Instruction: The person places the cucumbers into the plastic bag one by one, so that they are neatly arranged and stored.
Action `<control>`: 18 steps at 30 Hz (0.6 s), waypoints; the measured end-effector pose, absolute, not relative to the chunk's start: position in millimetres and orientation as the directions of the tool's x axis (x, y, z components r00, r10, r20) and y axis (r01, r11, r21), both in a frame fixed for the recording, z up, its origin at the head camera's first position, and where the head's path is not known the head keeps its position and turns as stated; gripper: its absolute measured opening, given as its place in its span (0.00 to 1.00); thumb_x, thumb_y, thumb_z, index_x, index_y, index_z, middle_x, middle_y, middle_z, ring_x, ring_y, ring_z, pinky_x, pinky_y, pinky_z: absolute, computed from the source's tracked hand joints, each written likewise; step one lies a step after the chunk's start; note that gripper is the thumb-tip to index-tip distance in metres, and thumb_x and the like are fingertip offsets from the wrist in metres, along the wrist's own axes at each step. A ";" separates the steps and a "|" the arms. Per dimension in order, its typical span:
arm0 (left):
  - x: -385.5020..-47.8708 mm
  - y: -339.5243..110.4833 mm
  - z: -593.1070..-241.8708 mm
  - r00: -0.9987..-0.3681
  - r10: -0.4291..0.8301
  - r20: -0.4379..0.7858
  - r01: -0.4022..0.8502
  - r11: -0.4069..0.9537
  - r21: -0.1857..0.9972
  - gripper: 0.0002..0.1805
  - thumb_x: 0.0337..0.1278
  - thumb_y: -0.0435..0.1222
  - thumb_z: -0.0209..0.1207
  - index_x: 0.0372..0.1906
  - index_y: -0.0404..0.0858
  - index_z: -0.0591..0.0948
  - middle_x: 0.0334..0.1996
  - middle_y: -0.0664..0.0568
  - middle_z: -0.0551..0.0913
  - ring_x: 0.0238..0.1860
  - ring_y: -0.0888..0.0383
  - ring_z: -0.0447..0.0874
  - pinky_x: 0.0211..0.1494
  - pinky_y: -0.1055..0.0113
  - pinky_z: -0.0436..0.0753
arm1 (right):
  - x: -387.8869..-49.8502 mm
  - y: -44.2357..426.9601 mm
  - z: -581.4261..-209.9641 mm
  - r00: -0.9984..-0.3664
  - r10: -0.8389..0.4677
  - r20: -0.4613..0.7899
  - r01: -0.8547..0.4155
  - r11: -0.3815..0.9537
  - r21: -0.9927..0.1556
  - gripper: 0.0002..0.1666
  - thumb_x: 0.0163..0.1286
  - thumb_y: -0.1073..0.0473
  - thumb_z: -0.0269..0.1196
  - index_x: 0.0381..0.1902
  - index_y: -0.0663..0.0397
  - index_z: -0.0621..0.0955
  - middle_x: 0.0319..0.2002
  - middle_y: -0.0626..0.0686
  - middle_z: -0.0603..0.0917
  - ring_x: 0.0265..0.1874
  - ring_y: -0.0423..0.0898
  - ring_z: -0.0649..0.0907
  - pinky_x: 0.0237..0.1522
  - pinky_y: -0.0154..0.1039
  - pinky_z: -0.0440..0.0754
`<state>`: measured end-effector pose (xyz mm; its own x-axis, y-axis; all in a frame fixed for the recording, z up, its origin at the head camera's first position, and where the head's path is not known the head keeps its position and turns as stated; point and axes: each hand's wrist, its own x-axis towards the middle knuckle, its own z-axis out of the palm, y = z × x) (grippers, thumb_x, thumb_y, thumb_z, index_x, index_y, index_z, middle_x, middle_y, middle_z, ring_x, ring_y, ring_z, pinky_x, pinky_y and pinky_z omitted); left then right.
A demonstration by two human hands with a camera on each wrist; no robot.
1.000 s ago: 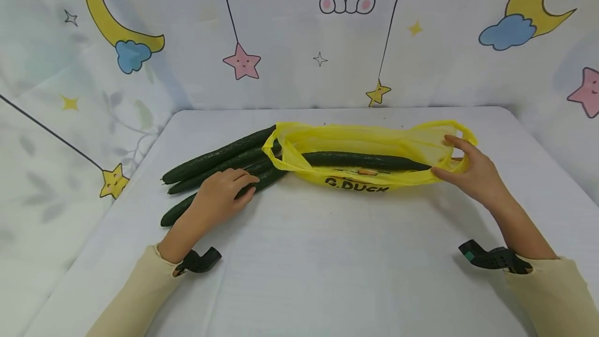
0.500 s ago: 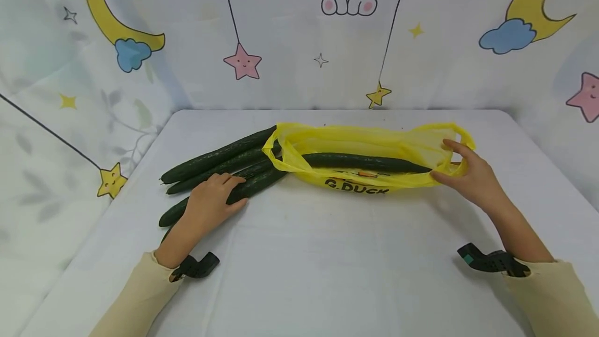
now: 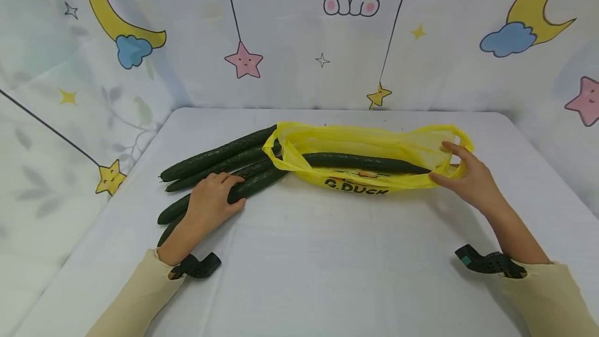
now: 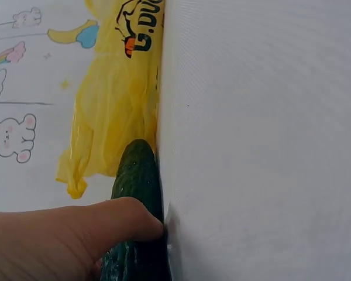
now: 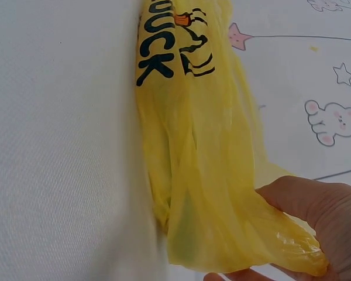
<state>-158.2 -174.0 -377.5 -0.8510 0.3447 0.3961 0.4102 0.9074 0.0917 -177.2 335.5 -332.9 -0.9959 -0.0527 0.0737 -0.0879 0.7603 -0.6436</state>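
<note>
A yellow plastic bag [image 3: 355, 137], printed with dark lettering, lies on its side with its opening facing up. One long dark green cucumber [image 3: 365, 162] is inside it. Several more cucumbers [image 3: 217, 155] fan out to the left, their far ends against the bag's left handle. My left hand [image 3: 210, 202] grips the nearest cucumber [image 3: 257, 182] of these around its middle; in the left wrist view the thumb lies across this cucumber [image 4: 137, 175]. At the bag's right end, my right hand [image 3: 470, 176] holds the edge near the handle, fingers and thumb spread apart on the plastic.
A white cloth covers the table [image 3: 327, 264], whose far edge meets a cloth backdrop [image 3: 290, 25] printed with moons, stars and a bear. Black wrist cameras [image 3: 198, 266] sit on both forearms, below beige sleeves [image 3: 135, 295].
My left hand has shifted slightly left and down along the cucumbers and taken hold of the nearest one, whose near end now shows below the others. The right hand stays at the bag.
</note>
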 end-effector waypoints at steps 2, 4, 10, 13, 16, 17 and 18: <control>-157.4 -173.7 -376.7 -0.856 0.339 0.390 0.404 0.909 0.098 0.19 0.46 0.41 0.72 0.44 0.37 0.85 0.41 0.43 0.85 0.41 0.42 0.82 0.40 0.51 0.82 | -176.9 335.3 -332.8 -0.996 -0.050 0.071 -0.084 0.760 -0.645 0.48 0.67 0.52 0.65 0.76 0.59 0.55 0.70 0.71 0.61 0.69 0.74 0.56 0.57 0.76 0.59; -155.9 -173.4 -375.4 -0.861 0.342 0.377 0.403 0.910 0.097 0.18 0.46 0.41 0.71 0.44 0.37 0.86 0.41 0.43 0.85 0.41 0.42 0.82 0.40 0.51 0.82 | -176.7 334.8 -332.7 -0.996 -0.050 0.070 -0.084 0.762 -0.642 0.48 0.67 0.51 0.65 0.76 0.59 0.55 0.70 0.71 0.61 0.68 0.74 0.56 0.57 0.76 0.59; -150.3 -171.6 -371.4 -0.872 0.369 0.320 0.424 0.897 0.122 0.19 0.47 0.41 0.70 0.46 0.37 0.85 0.44 0.43 0.85 0.36 0.46 0.83 0.29 0.57 0.81 | -176.7 333.9 -332.5 -0.996 -0.053 0.068 -0.084 0.772 -0.630 0.48 0.67 0.52 0.65 0.76 0.59 0.55 0.70 0.71 0.62 0.67 0.74 0.58 0.56 0.76 0.62; -148.6 -170.3 -368.8 -0.883 0.378 0.279 0.429 0.891 0.151 0.21 0.49 0.42 0.69 0.48 0.37 0.84 0.46 0.44 0.84 0.28 0.51 0.81 0.20 0.64 0.74 | -176.5 334.4 -331.8 -0.996 -0.052 0.073 -0.086 0.774 -0.628 0.48 0.67 0.52 0.65 0.76 0.59 0.55 0.69 0.71 0.62 0.67 0.74 0.58 0.56 0.76 0.62; -148.2 -170.5 -367.3 -0.887 0.389 0.248 0.435 0.884 0.169 0.21 0.50 0.42 0.69 0.50 0.37 0.83 0.47 0.44 0.83 0.25 0.55 0.78 0.18 0.67 0.70 | -176.1 334.9 -330.9 -0.996 -0.052 0.077 -0.089 0.771 -0.631 0.48 0.67 0.51 0.66 0.76 0.60 0.55 0.69 0.71 0.62 0.68 0.74 0.57 0.56 0.76 0.61; -148.4 -170.9 -367.1 -0.887 0.393 0.241 0.439 0.881 0.176 0.21 0.50 0.42 0.69 0.50 0.38 0.83 0.47 0.45 0.83 0.25 0.56 0.78 0.19 0.67 0.71 | -175.9 335.0 -330.6 -0.996 -0.052 0.079 -0.091 0.772 -0.629 0.48 0.67 0.51 0.66 0.76 0.60 0.55 0.69 0.71 0.62 0.68 0.74 0.58 0.56 0.76 0.61; -148.9 -171.6 -366.9 -0.887 0.398 0.236 0.443 0.877 0.185 0.21 0.51 0.41 0.69 0.50 0.38 0.82 0.46 0.45 0.82 0.26 0.56 0.78 0.20 0.66 0.73 | -175.7 335.2 -330.1 -0.995 -0.055 0.082 -0.094 0.772 -0.629 0.48 0.67 0.51 0.66 0.76 0.60 0.55 0.69 0.71 0.62 0.67 0.74 0.58 0.56 0.76 0.61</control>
<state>-148.9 -171.6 -366.9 -0.8867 0.3980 0.2355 0.4429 0.8773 0.1850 -175.7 335.2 -330.1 -0.9952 -0.0546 0.0817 -0.0940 0.7721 -0.6285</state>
